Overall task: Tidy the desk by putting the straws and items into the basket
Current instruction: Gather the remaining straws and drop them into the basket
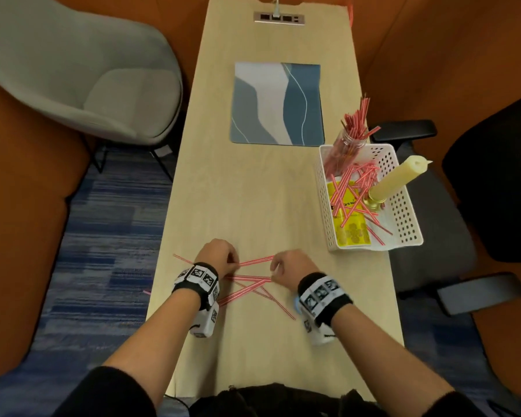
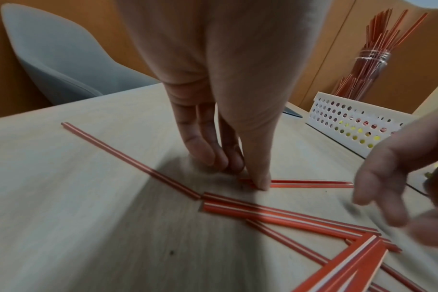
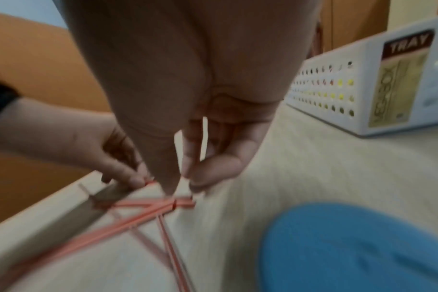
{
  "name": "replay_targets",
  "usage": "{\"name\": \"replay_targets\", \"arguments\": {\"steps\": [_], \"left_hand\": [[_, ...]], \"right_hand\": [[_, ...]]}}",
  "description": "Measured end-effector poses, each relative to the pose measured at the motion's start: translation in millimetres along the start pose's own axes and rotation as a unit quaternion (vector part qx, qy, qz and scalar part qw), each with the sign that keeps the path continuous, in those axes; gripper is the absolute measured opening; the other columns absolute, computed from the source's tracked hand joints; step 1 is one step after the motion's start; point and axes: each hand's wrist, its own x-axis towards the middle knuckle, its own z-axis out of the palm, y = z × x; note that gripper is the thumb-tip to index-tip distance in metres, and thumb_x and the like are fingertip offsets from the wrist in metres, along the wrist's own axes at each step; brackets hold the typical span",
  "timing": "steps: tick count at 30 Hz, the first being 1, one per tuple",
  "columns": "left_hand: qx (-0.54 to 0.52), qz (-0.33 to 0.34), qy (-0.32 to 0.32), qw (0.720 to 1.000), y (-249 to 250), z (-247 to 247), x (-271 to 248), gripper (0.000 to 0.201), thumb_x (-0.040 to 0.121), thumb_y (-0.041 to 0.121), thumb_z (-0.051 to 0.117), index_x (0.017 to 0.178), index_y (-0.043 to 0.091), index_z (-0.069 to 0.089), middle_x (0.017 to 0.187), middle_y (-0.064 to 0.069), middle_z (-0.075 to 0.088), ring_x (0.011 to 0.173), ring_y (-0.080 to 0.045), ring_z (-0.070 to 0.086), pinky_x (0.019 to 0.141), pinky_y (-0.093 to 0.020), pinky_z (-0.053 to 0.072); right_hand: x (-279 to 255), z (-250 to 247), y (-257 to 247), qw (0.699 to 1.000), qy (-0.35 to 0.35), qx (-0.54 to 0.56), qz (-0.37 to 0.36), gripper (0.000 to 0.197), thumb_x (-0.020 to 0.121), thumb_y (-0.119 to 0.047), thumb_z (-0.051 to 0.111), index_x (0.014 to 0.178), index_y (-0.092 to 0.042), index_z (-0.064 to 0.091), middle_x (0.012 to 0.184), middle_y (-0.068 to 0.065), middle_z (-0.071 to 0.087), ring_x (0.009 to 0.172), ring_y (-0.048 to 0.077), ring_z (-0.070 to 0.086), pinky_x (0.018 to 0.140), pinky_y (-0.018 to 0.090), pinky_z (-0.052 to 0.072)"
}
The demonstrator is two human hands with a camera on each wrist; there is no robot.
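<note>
Several red-and-white straws (image 1: 253, 279) lie crossed on the wooden desk near its front edge, between my hands. My left hand (image 1: 236, 264) points down, and its thumb and fingertips (image 2: 261, 182) pinch the end of a pair of straws (image 2: 310, 183). My right hand (image 1: 272, 272) hovers just above other straw ends (image 3: 183, 203) with thumb and fingers (image 3: 200, 177) apart, holding nothing. The white perforated basket (image 1: 324, 188) stands at the desk's right edge. It holds loose straws, a yellow packet (image 1: 351, 233), a cream candle (image 1: 394, 179) and a jar of straws (image 1: 343, 149).
A blue-grey mat (image 1: 277, 103) lies mid-desk, with a power socket (image 1: 278, 18) at the far end. A grey chair (image 1: 82, 76) stands to the left and a black office chair (image 1: 463, 206) to the right. One straw piece (image 1: 147, 292) lies beyond the desk's left edge.
</note>
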Motion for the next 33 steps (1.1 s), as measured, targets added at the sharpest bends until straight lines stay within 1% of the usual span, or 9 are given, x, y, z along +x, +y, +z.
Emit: {"name": "replay_targets", "arguments": {"steps": [4, 6, 11, 14, 18, 23, 26, 28, 33], "left_hand": [[0.023, 0.0, -0.014, 1.0, 0, -2, 3, 0.009, 0.086, 0.02, 0.07, 0.088, 0.016, 0.078, 0.093, 0.0, 0.074, 0.085, -0.017, 0.069, 0.083, -0.026, 0.054], [0.041, 0.012, -0.027, 0.999, -1, -5, 3, 0.015, 0.089, 0.016, 0.062, 0.092, 0.015, 0.077, 0.098, -0.003, 0.073, 0.088, -0.022, 0.068, 0.086, -0.031, 0.054], [0.055, 0.027, 0.012, 0.998, -5, -29, 8, 0.022, 0.091, 0.01, 0.054, 0.103, 0.017, 0.072, 0.107, -0.006, 0.069, 0.095, -0.025, 0.066, 0.087, -0.034, 0.052], [0.026, 0.064, 0.073, 0.995, 8, -63, 12, 0.016, 0.091, 0.014, 0.059, 0.097, 0.017, 0.073, 0.098, -0.003, 0.071, 0.087, -0.022, 0.065, 0.081, -0.03, 0.051], [-0.07, 0.138, 0.147, 0.977, 59, -106, 20, 0.008, 0.088, 0.018, 0.068, 0.084, 0.022, 0.074, 0.077, 0.01, 0.067, 0.069, -0.009, 0.059, 0.069, -0.02, 0.043], [-0.123, 0.198, 0.183, 0.955, 147, -121, 40, 0.004, 0.085, 0.022, 0.072, 0.083, 0.023, 0.076, 0.073, 0.009, 0.069, 0.072, -0.01, 0.063, 0.076, -0.023, 0.051], [-0.132, 0.198, 0.188, 0.953, 197, -112, 56, 0.005, 0.084, 0.028, 0.073, 0.085, 0.023, 0.075, 0.069, 0.009, 0.068, 0.072, -0.011, 0.063, 0.078, -0.026, 0.051], [-0.158, 0.183, 0.182, 0.953, 220, -103, 63, 0.016, 0.085, 0.037, 0.072, 0.092, 0.023, 0.074, 0.074, 0.006, 0.07, 0.074, -0.011, 0.063, 0.077, -0.024, 0.049], [-0.199, 0.131, 0.181, 0.954, 207, -84, 67, 0.021, 0.088, 0.042, 0.067, 0.096, 0.024, 0.073, 0.082, 0.005, 0.07, 0.075, -0.012, 0.062, 0.075, -0.023, 0.048]], "right_hand": [[9, 35, 2, 0.996, 0.084, -0.027, -0.019, 0.033, 0.088, -0.017, 0.063, 0.121, -0.023, 0.062, 0.113, 0.002, 0.056, 0.095, 0.023, 0.062, 0.087, 0.034, 0.052], [14, 37, 7, 0.992, 0.119, -0.032, -0.024, 0.039, 0.09, -0.015, 0.061, 0.128, -0.022, 0.059, 0.121, 0.004, 0.048, 0.093, 0.026, 0.062, 0.083, 0.033, 0.052], [24, 35, 18, 0.988, 0.156, -0.01, -0.017, 0.015, 0.089, -0.021, 0.065, 0.103, -0.017, 0.071, 0.11, 0.004, 0.051, 0.083, 0.023, 0.061, 0.079, 0.034, 0.053], [22, 37, 24, 0.985, 0.171, 0.029, -0.007, 0.009, 0.086, -0.022, 0.068, 0.091, -0.016, 0.073, 0.106, 0.004, 0.053, 0.083, 0.024, 0.062, 0.078, 0.032, 0.052], [15, 41, 32, 0.989, 0.15, -0.002, 0.009, 0.016, 0.091, -0.029, 0.061, 0.097, -0.017, 0.07, 0.112, 0.002, 0.051, 0.091, 0.025, 0.062, 0.078, 0.031, 0.048], [-1, 34, 32, 0.994, 0.104, -0.023, 0.025, 0.023, 0.096, -0.027, 0.051, 0.106, -0.013, 0.066, 0.114, 0.009, 0.059, 0.103, 0.03, 0.061, 0.083, 0.034, 0.047], [-19, 16, 35, 0.993, 0.093, 0.071, 0.026, 0.018, 0.094, -0.027, 0.056, 0.094, -0.013, 0.067, 0.095, 0.009, 0.069, 0.091, 0.029, 0.064, 0.077, 0.031, 0.048], [-33, -1, 41, 0.983, 0.086, 0.158, 0.026, 0.014, 0.093, -0.023, 0.058, 0.081, -0.018, 0.062, 0.077, 0.002, 0.064, 0.072, 0.022, 0.062, 0.064, 0.031, 0.05], [-64, -57, 55, 0.935, 0.063, 0.348, 0.033, 0.008, 0.096, -0.012, 0.058, 0.089, -0.007, 0.061, 0.067, 0.004, 0.06, 0.042, 0.005, 0.053, 0.045, 0.02, 0.047]]}}
